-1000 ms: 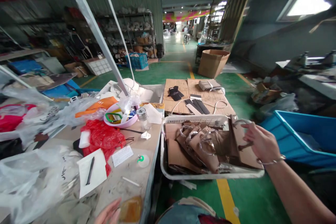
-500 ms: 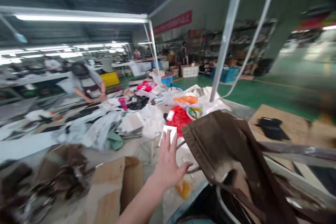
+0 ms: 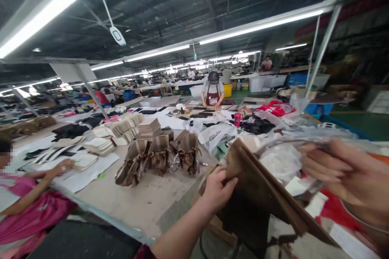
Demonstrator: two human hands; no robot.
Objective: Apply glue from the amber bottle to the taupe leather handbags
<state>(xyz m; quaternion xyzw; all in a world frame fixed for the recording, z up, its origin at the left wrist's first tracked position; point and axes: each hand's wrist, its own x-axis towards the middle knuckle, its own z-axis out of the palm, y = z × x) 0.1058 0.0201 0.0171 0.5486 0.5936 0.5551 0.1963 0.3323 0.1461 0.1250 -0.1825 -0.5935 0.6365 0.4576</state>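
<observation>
A brown bag (image 3: 252, 194), its panels standing tilted, is right in front of me. My left hand (image 3: 217, 188) is closed on its left edge, with the thumb on the near face. Off to the right, my right hand (image 3: 340, 174) is raised and smeared by motion. Its fingers are closed on a thin dark strap (image 3: 285, 141), which arcs left toward the top of the bag. Whether the strap joins the bag I cannot tell. Several brown bundled bag pieces (image 3: 159, 153) stand in a row on the table (image 3: 127, 202), left of my left hand.
A co-worker in pink (image 3: 36, 206) works at the left edge, a hand on pale pieces. Another person in an apron (image 3: 212, 93) stands across the table. Stacked pale panels (image 3: 148, 127), plastic bags (image 3: 217, 135) and red plastic (image 3: 331, 210) lie around. A metal post (image 3: 323, 52) rises at right.
The view has swung left. My left hand, spread in the air before, now grips the brown bag. My right hand has come into view with the strap.
</observation>
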